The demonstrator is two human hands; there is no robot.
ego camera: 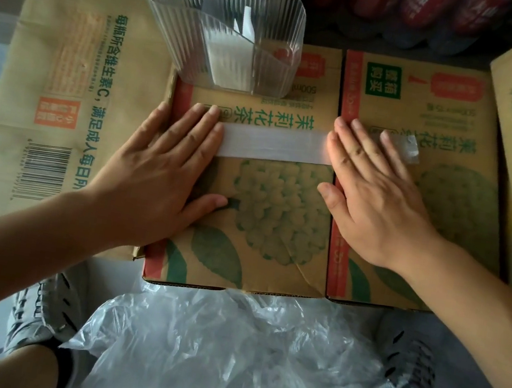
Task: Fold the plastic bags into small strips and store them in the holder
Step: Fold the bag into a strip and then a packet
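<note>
White plastic, a bag folded to a long flat strip (pixel 274 144), lies across the far half of the cardboard box (pixel 237 258), and the left hand (pixel 159 158) and right hand (pixel 379 193) press its two ends, fingers straight and flat, gripping nothing. The step looks like flattening the strip; next it likely needs folding shorter, then lifting into the clear ribbed holder (pixel 223 51) at the box's far edge. A heap of loose bags (pixel 222 356) waits below the near edge, and nothing blocks the way to the holder.

The center carton (pixel 270 263) reads 茉莉花茶; the left carton (pixel 33 64), 每瓶所含维生素C.
</note>
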